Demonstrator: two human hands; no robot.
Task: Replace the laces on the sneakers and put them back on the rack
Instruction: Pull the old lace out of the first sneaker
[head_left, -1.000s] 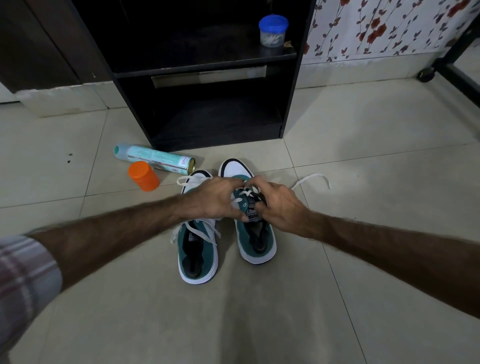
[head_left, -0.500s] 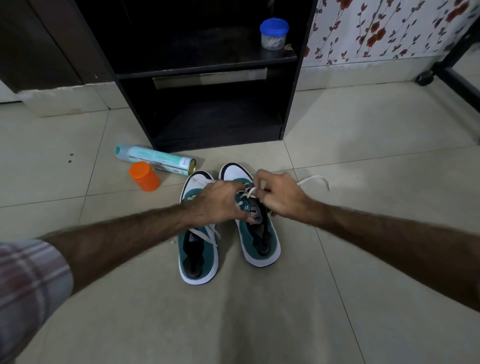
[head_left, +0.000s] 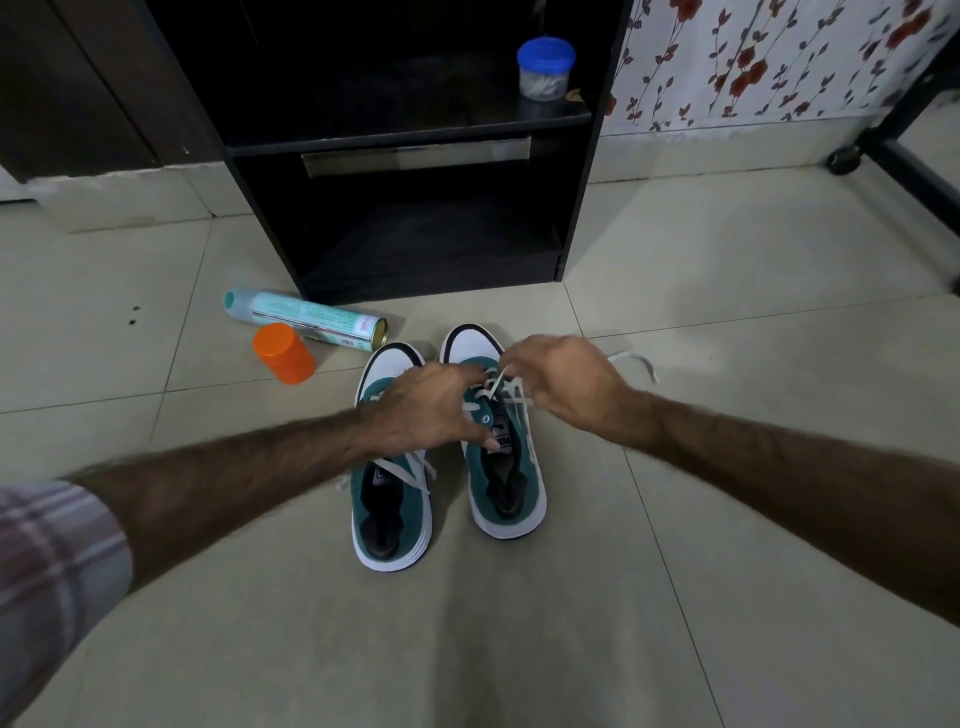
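Note:
Two teal and white sneakers stand side by side on the tiled floor, toes toward the rack. My left hand (head_left: 431, 410) reaches across the left sneaker (head_left: 390, 514) and its fingers rest on the tongue of the right sneaker (head_left: 506, 483). My right hand (head_left: 563, 382) pinches the white lace (head_left: 498, 387) above the right sneaker's eyelets. A loose lace end (head_left: 636, 361) trails on the floor to the right. The left sneaker's lace lies loose across its opening. The black rack (head_left: 410, 156) stands just behind the shoes.
A pale green spray can (head_left: 306, 317) lies on its side left of the shoes, with an orange cap (head_left: 284, 353) beside it. A blue-lidded jar (head_left: 545, 67) sits on the rack's upper shelf. A black wheeled frame (head_left: 893, 150) stands at the far right.
My right hand has lifted and moved right, drawing the lace up from the eyelets. My left hand has slid slightly along the right sneaker's tongue.

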